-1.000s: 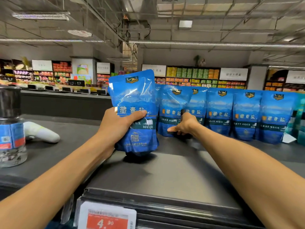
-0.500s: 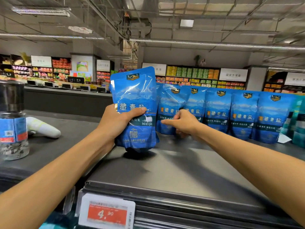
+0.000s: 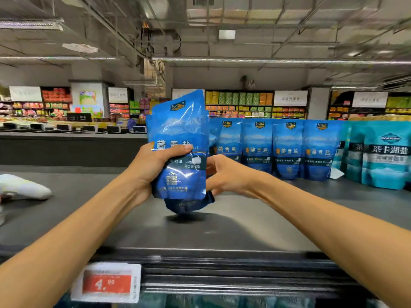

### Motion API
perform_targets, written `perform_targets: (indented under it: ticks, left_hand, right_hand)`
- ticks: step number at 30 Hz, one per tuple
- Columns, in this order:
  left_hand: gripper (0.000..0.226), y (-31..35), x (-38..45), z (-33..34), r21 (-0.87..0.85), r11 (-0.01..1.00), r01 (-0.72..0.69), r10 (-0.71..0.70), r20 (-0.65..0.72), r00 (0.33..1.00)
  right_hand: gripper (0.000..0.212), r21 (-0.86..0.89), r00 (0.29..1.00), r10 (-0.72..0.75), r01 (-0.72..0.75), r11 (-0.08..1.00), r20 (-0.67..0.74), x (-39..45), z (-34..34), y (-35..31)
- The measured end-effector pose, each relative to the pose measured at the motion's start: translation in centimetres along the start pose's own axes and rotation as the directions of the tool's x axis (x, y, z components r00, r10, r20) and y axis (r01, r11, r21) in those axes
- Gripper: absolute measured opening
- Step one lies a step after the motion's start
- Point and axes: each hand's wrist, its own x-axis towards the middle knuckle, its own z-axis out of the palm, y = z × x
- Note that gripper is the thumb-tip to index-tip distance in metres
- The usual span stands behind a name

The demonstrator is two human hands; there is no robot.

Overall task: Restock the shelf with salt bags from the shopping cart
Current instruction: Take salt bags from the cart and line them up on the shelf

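Shelf (image 3: pixel 255 227) surface, dark and flat, fills the lower half of the view and carries everything else. Along its back stands a row of blue salt bags (image 3: pixel 289 150), upright and shoulder to shoulder, with a group of teal bags (image 3: pixel 387 156) just beside them to the right. In front of the row's left end is the held salt bag (image 3: pixel 180 150), upright and slightly tilted, its bottom gusset just above the shelf or barely touching it; which, I cannot tell.

The left hand (image 3: pixel 153 167) grips this bag round its middle, thumb across the printed front and the other fingers hidden behind it. The right hand (image 3: pixel 224 176) sits at the bag's right edge with fingers loosely curved; whether they touch or pinch the pouch is hidden behind it, so I cannot tell.

Judging by the creased, glossy film and the bulging base, the pouch is probably soft, a little slippery and bottom-heavy with loose salt. A hold low on the filled part looks safest, since the flat upper part would likely fold.

At the far left lies a white object (image 3: pixel 24 187), blurred. A red price tag (image 3: pixel 106 283) sits on the shelf's front rail.
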Motion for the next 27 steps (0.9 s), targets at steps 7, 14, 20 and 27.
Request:
perform_targets:
  ticks: [7, 14, 20, 27]
  left_hand:
    - [0.048, 0.0, 1.6, 2.3, 0.0, 0.999, -0.041, 0.041, 0.008, 0.999]
    - [0.033, -3.0, 3.0, -1.3, 0.139, 0.99, -0.021, 0.049, -0.206, 0.977]
    - [0.034, -4.8, 3.2, -2.0, 0.168, 0.986, -0.015, 0.053, -0.221, 0.974]
    - [0.042, -5.0, 3.1, -2.2, 0.155, 0.988, 0.005, 0.029, -0.219, 0.975]
  right_hand:
    - [0.026, 0.036, 0.971, 0.104, -0.098, 0.994, -0.214, -2.1, -3.0, 3.6]
    - [0.026, 0.115, 0.858, 0.222, -0.191, 0.975, -0.463, -0.6, -10.7, 7.1]
    - [0.049, 0.113, 0.819, 0.323, -0.307, 0.945, -0.474, 3.6, -10.2, 9.9]
    - [0.053, -0.093, 0.762, 0.318, -0.442, 0.892, -0.564, 5.5, -11.1, 10.4]
